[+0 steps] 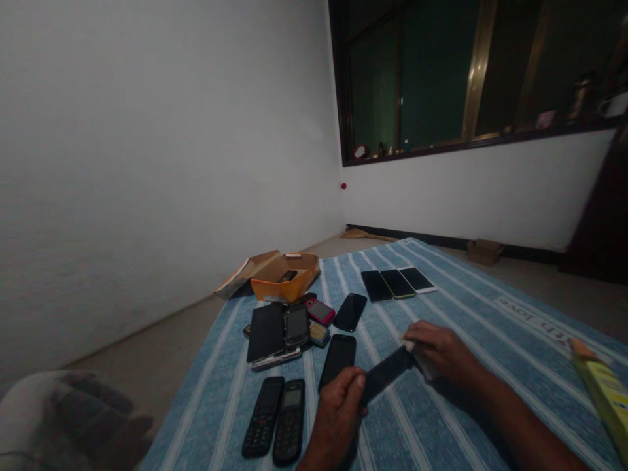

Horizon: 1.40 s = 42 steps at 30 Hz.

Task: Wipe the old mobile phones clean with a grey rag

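Note:
A dark smartphone (387, 375) is held at a slant over the striped cloth. My left hand (338, 412) is closed on its near left end, thumb on top. At its far right end is my right hand (441, 353), fingers bent round a pale, tissue-like piece (428, 367) that touches the phone. Just beyond my left hand lies another black smartphone (338, 356). Two black keypad phones, one (263, 415) beside the other (289, 418), lie left of that hand. Farther off lies one more black smartphone (350, 312).
Three smartphones (397, 283) lie in a row at the back. A heap of several phones (266, 332) is at left, before an open orange box (275, 290) with a phone inside. A yellow-green packet (603, 396) lies at the right edge. Blue striped cloth (471, 307) covers the surface.

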### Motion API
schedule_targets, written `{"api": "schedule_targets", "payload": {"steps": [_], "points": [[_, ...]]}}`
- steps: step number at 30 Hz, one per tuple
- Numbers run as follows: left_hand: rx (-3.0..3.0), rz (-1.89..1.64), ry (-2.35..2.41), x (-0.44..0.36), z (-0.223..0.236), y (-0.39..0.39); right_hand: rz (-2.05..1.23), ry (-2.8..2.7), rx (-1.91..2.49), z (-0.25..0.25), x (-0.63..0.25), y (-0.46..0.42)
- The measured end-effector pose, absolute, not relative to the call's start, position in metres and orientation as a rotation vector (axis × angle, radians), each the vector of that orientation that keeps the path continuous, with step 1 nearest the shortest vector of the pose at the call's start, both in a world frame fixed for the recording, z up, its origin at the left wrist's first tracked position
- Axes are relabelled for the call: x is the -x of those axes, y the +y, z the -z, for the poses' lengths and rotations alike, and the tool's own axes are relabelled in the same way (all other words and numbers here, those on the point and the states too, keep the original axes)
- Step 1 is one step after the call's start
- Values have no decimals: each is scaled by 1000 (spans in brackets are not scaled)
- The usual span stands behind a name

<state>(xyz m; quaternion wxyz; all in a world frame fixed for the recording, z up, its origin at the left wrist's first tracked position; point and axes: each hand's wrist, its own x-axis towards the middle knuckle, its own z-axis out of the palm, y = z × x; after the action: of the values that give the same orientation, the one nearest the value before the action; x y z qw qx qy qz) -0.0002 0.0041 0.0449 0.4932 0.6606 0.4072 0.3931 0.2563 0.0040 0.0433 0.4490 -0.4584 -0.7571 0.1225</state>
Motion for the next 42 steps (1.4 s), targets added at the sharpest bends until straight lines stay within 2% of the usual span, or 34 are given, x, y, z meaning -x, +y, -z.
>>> {"api": "schedule_targets", "payload": {"steps": [4, 8, 14, 20, 31, 42], "points": [[-1602, -965, 982, 1, -43, 5, -282, -1773, 1229, -39, -272, 5], [-1587, -974, 1002, 0, -43, 7, -116, -1622, 1239, -38, -270, 4], [-1579, -947, 1003, 0, -40, 8, 36, -1762, 902, -42, -201, -11], [-1721, -972, 952, -1, -41, 8, -6, -1981, 823, -43, -162, -18], [-1665, -933, 1010, -1, -44, 7, -91, -2013, 1062, -38, -210, -3], [-1652, -946, 998, 0, -45, 6, -125, -1863, 1116, -36, -244, 2]]}}
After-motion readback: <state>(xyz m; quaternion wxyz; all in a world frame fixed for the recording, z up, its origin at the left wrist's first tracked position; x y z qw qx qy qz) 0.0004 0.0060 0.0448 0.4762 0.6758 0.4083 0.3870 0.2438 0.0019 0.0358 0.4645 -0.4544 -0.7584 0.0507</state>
